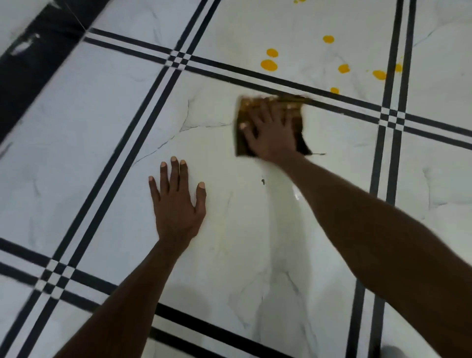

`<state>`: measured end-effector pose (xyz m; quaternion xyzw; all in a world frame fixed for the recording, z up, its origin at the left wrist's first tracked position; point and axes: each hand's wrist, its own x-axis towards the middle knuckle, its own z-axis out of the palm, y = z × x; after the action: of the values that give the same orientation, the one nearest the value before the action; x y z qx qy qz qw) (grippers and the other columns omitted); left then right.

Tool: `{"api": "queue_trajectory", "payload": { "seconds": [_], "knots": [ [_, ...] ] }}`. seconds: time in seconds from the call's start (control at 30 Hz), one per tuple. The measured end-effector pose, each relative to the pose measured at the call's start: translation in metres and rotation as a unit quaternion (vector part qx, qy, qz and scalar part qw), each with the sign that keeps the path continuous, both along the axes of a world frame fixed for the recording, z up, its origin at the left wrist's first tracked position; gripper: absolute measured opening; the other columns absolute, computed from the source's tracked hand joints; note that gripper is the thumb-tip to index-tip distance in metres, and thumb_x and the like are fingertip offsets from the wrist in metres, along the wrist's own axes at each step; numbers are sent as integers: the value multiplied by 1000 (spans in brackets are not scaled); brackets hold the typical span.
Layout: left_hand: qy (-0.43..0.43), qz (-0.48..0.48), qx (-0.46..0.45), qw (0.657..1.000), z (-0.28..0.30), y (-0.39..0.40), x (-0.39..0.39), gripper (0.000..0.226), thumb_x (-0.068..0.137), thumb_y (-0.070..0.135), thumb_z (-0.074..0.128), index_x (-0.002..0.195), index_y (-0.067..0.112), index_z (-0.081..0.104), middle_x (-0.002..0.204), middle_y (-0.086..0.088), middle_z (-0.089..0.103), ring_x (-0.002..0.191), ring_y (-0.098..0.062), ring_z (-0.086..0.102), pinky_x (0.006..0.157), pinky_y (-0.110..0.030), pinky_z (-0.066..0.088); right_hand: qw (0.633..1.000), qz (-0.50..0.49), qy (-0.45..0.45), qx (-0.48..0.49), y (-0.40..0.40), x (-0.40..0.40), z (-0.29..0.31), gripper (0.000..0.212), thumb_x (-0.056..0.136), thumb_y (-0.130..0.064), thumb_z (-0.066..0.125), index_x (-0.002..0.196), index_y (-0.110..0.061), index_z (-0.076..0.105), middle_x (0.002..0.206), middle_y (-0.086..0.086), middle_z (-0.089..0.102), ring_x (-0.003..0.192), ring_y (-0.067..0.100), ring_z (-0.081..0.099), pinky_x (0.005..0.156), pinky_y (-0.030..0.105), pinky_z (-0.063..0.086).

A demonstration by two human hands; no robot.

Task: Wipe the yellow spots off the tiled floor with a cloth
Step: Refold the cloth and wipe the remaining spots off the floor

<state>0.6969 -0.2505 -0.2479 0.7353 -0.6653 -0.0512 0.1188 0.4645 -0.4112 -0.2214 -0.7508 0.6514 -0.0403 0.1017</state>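
Observation:
A dark brown cloth [301, 143], smeared yellow along its far edge, lies flat on the white marble-look tiled floor [229, 230]. My right hand [270, 130] presses down on it with fingers spread, at the far edge of the middle tile against the black double line. Several yellow spots [269, 65] dot the tile beyond that line, with one small spot [334, 90] close to the cloth's far right corner. My left hand [176, 201] rests flat on the same tile, nearer to me and left of the cloth, fingers apart and holding nothing.
Black double stripes [163, 84] border each tile and cross in small checks. A dark glossy band [33, 61] runs along the far left edge of the floor. More yellow drops [296, 1] show at the top edge. A small dark speck [263, 181] lies near my right wrist.

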Motion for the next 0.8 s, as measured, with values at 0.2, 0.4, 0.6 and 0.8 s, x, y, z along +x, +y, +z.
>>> {"api": "queue_trajectory", "payload": {
  "seconds": [0.2, 0.4, 0.6, 0.8],
  "knots": [
    [10, -6, -4, 1000, 2, 2, 2, 73, 107, 56, 11, 166, 15, 22, 176, -7, 16, 164, -25, 9, 132, -56, 8, 944, 327, 36, -20, 148, 14, -1, 65, 108, -61, 25, 166, -32, 20, 177, 0, 7, 164, 23, -3, 130, 60, 0],
    [7, -3, -8, 1000, -1, 3, 1, 68, 109, 51, 20, 167, 14, 19, 176, -8, 15, 164, -26, 8, 133, -55, 5, 999, 44, 16, -28, 62, -51, -2, 72, 103, -69, 16, 164, -32, 26, 175, 4, 18, 163, 30, 12, 127, 67, 10],
    [52, -3, -3, 999, 4, 0, 6, 65, 108, 45, 17, 164, 14, 32, 173, -6, 25, 163, -26, 16, 132, -54, 9, 989, 148, -14, -22, 135, 61, -9, 65, 106, -58, 28, 162, -27, 35, 174, 7, 21, 163, 31, 9, 124, 69, 11],
    [65, -43, -17, 997, 4, 2, 23, 60, 109, 42, 23, 163, 18, 34, 172, -5, 28, 163, -25, 18, 132, -52, 13, 999, -44, 8, 0, 257, -16, -7, 68, 106, -63, 29, 167, -34, 18, 177, 1, 1, 164, 24, -6, 129, 63, 5]
  ]
}}
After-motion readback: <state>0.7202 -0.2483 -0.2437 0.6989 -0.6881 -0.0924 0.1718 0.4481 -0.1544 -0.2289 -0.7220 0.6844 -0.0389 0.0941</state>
